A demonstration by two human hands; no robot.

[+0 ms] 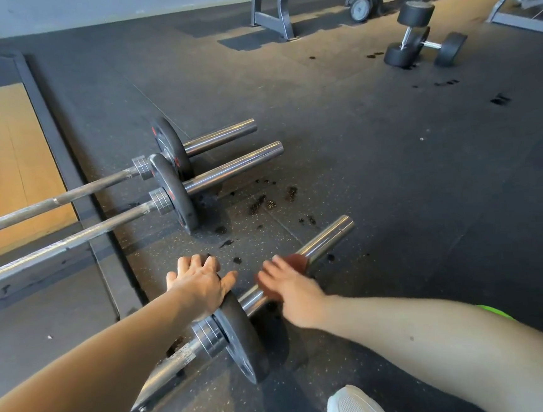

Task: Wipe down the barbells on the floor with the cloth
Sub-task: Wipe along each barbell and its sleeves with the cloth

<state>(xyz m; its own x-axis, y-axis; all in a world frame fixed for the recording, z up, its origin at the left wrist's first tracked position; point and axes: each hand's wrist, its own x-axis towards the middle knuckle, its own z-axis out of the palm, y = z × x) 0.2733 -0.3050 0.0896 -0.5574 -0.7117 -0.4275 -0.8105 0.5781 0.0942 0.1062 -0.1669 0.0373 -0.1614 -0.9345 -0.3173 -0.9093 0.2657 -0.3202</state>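
1. Cloth (pixel 294 262), reddish-brown: wrapped on chrome sleeve of nearest barbell (pixel 329 238), abt mid-sleeve, between plate (pixel 242 336) and sleeve's free end.
2. R hand (pixel 290 291): laid over cloth, fingers bent across sleeve w/ thumb on plate side, clasping cloth to the metal; blurred, so fingertips unclear.
3. L hand (pixel 201 284): palm resting on top rim of plate, fingers loosely bent past it, thumb out toward sleeve; nothing held; fingertips hidden.
4. Nearest barbell: flat on dark rubber floor (pixel 392 178), shaft running off to lower L, collar just inside plate.
5. Middle barbell (pixel 227 172) and far barbell (pixel 221 135): side by side further out, one black plate each, shafts lying across edge of wooden platform (pixel 3 157) at L.
6. Dark wet-looking spots (pixel 263 203): on floor between middle and nearest barbell.
7. Dumbbells (pixel 420 41): well apart, toward floor's far R, near grey frame legs (pixel 271 12).
8. White shoe (pixel 353 409): on floor at bottom edge.
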